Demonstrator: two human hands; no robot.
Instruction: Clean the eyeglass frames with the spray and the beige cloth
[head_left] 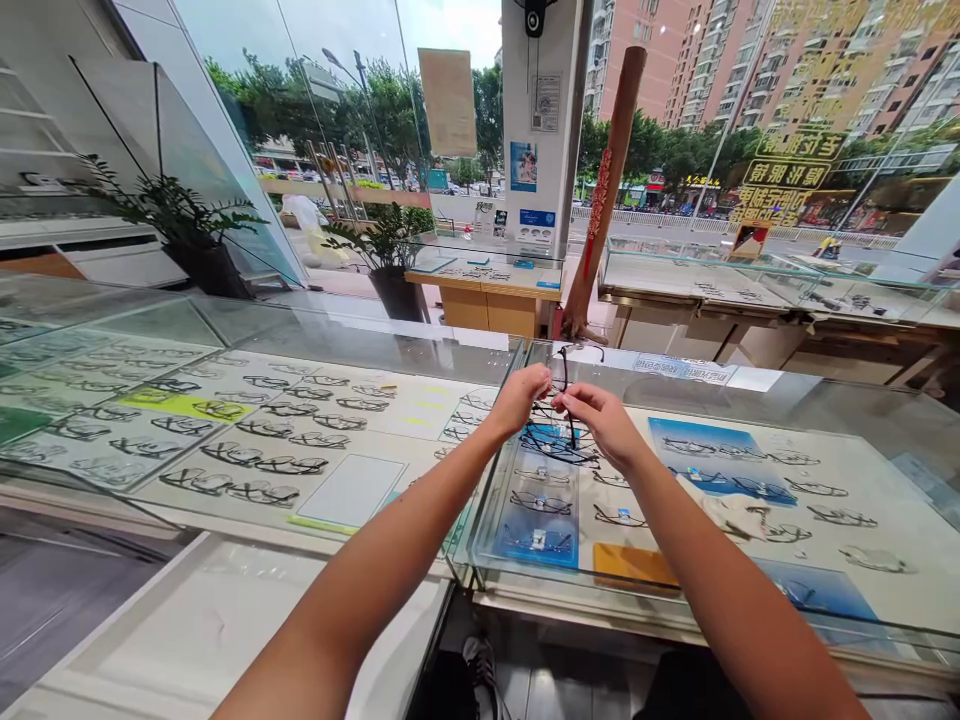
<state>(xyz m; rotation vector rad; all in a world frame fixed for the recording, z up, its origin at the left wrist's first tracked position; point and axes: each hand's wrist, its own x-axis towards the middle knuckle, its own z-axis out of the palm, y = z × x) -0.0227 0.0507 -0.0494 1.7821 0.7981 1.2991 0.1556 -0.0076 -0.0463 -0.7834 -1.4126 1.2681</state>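
A pair of dark-framed glasses [565,368] is held up in both hands above the glass display counter [495,345]. My left hand [521,396] is closed on one side of the glasses, its fingertips pinched together. Right beside it, my right hand [600,420] pinches a thin dark part of the same glasses, which points downward. Below and around the hands, rows of spectacles lie under the glass, some on blue cards [536,525]. The exact grip of the fingertips is too small to make out.
An open white drawer [202,620] juts out at the lower left. Many glasses lie in the left case, near a white panel [349,490]. An orange-brown case [634,565] and a crumpled cloth [724,515] are on the right. Potted plants [394,290] and a wooden post [611,170] stand beyond.
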